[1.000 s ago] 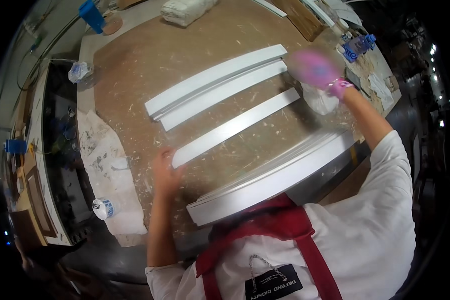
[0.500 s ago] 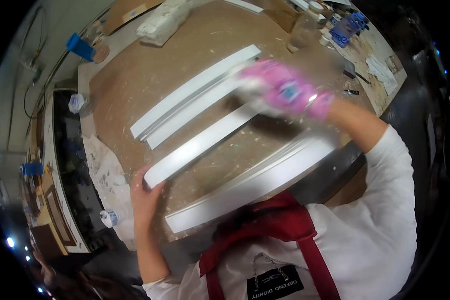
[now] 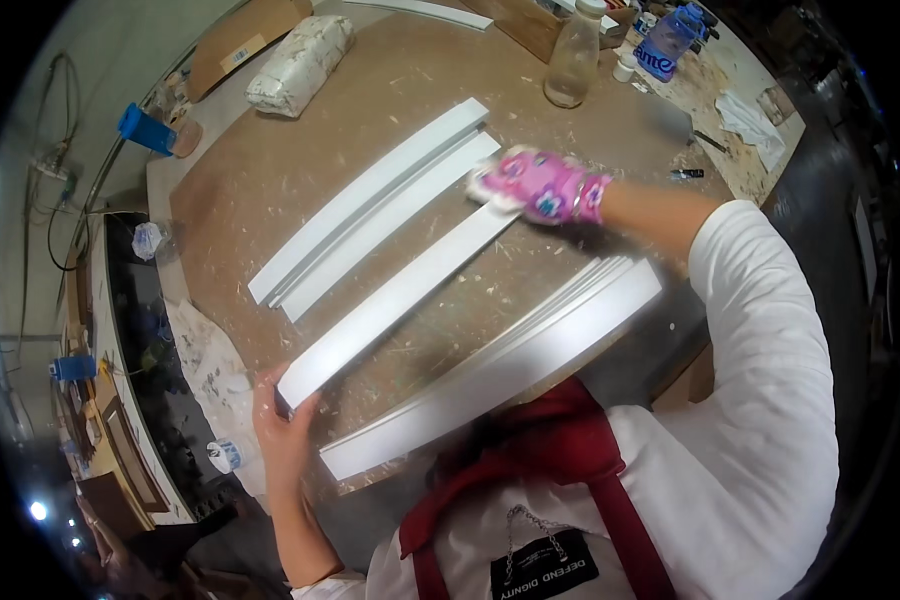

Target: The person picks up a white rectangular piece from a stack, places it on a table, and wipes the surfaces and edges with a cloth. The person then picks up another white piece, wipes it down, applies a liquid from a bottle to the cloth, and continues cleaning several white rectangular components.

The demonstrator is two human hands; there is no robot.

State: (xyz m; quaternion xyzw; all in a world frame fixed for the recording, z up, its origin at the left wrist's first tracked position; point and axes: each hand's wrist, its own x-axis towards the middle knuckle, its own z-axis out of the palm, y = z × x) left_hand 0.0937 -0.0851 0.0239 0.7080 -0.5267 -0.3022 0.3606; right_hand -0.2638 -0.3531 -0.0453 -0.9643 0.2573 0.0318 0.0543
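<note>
A long white strip [image 3: 400, 300] lies slantwise on the brown work board. My bare left hand [image 3: 288, 428] is closed round its near left end, with the thumb on one side and the fingers on the other. My right hand [image 3: 542, 187], in a pink flowered glove, presses on the strip's far right end. Its fingers are curled over a white, soft-looking rag [image 3: 482, 183], partly hidden by the glove. Beyond it lie more white strips [image 3: 390, 205] side by side. Nearer my body rests a stack of white strips [image 3: 500, 375], slightly fanned at its right end.
The brown board [image 3: 220, 200] bears pale flecks. A wrapped white block [image 3: 302, 68] and a cardboard piece [image 3: 245, 48] lie at the back left. At the back right stand a glass bottle [image 3: 573, 60] and a blue-purple jug [image 3: 667, 45]. A small knife [image 3: 687, 174] lies right of my glove.
My gloved right hand was blurred by motion and now shows more sharply, still at the strip's far end. My left hand keeps its hold. The whole view has shifted slightly.
</note>
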